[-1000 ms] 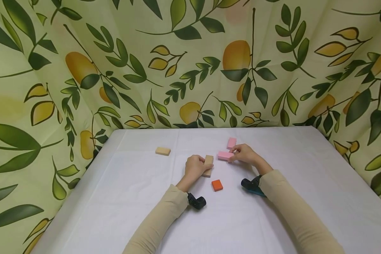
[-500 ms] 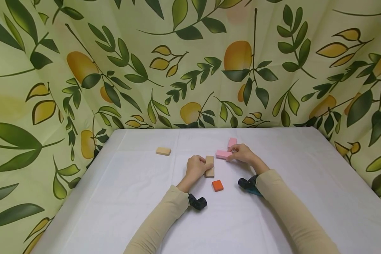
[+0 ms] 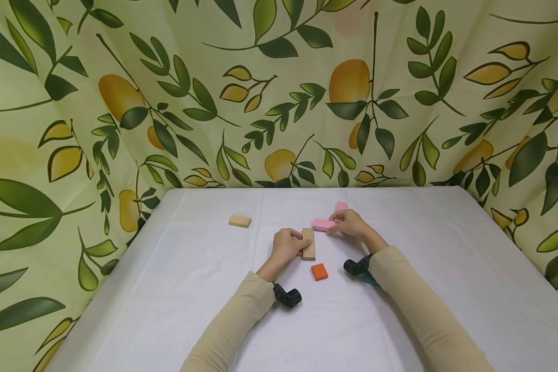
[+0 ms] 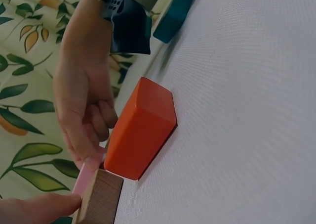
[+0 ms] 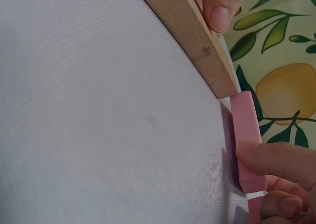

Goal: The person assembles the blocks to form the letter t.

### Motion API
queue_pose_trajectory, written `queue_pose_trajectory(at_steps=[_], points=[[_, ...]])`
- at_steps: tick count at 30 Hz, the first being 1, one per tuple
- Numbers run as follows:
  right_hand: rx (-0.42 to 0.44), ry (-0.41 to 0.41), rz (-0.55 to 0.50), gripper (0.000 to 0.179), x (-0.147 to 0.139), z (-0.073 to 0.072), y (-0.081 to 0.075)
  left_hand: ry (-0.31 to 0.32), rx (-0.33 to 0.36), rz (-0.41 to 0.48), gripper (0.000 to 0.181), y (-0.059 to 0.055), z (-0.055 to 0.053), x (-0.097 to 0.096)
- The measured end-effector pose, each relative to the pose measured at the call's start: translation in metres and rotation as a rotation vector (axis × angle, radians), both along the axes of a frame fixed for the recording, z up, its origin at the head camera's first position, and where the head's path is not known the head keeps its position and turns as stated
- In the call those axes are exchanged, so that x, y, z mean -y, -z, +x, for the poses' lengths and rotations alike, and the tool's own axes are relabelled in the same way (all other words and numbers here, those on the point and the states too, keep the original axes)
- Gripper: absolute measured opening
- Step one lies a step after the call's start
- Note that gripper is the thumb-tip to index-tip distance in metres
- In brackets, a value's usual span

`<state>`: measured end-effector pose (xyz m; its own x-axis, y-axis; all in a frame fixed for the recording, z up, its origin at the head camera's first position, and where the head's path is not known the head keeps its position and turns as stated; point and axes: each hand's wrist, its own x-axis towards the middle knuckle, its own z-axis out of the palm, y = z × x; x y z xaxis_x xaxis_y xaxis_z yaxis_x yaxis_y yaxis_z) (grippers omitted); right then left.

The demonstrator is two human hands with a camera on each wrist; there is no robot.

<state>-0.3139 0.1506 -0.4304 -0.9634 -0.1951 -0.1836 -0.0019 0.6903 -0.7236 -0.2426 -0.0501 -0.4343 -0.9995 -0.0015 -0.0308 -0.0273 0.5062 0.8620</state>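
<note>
Nearer pink block [image 3: 321, 225] slid left toward the wooden block [image 3: 309, 250], right hand [image 3: 351, 223] pinching the pink one between thumb and fingers, left hand [image 3: 284, 245] pinching the wooden one.

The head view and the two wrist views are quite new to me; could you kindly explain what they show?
There is no machine grip here: someone works with two bare hands. The head view comes from a camera on the person's head; each wrist view, from one worn on that wrist, so nearby blocks look bigger there. On the white table the left hand holds a wooden block, and the right hand pinches a pink block. A second pink block lies beyond it, an orange block nearer the person, and another wooden block off to the left.
</note>
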Motion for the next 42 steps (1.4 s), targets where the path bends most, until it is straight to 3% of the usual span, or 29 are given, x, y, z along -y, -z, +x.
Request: queue_pose_trajectory(at_steps=[17, 37, 42], points=[[0.036, 0.019, -0.015, 0.034, 0.008, -0.002, -0.003, -0.011, -0.004, 0.008, 0.021, 0.000, 0.000, 0.001], [0.046, 0.016, 0.003, 0.036, 0.012, -0.003, -0.004, -0.033, 0.062, 0.034, 0.022, -0.001, -0.001, 0.002], [0.038, 0.015, 0.014, 0.035, 0.012, -0.003, -0.004, -0.025, 0.049, 0.034, 0.022, 0.000, -0.001, 0.002]])
